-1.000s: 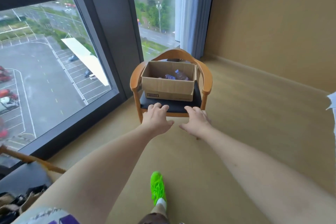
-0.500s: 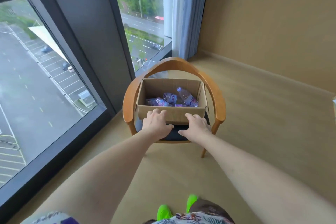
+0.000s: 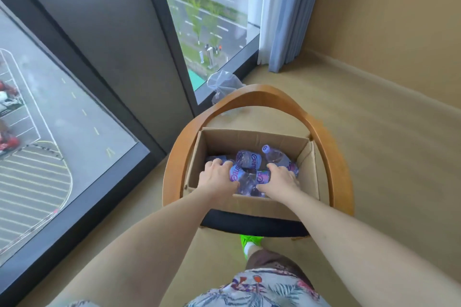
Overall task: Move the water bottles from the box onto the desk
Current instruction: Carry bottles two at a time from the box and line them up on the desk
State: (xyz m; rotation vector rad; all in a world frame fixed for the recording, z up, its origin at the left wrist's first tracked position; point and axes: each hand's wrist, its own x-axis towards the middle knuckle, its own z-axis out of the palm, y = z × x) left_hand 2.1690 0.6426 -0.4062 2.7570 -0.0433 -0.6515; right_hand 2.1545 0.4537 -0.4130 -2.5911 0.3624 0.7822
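An open cardboard box stands on a wooden chair with a black seat. Several clear water bottles with purple labels lie jumbled inside it. Both my hands are down in the box. My left hand has its fingers curled over a bottle on the left side, thumb against a neighbouring bottle. My right hand curls over a bottle on the right, just below a bottle with a purple cap. The bottles under my palms are mostly hidden. No desk is in view.
A floor-to-ceiling window with a dark frame runs along the left. A crumpled clear plastic bag lies behind the chair, near a pale curtain. Beige carpet spreads to the right. My green shoe shows under the seat.
I have stepped closer and now look down into the box. Both hands moved from its front edge into the box and onto the bottles.
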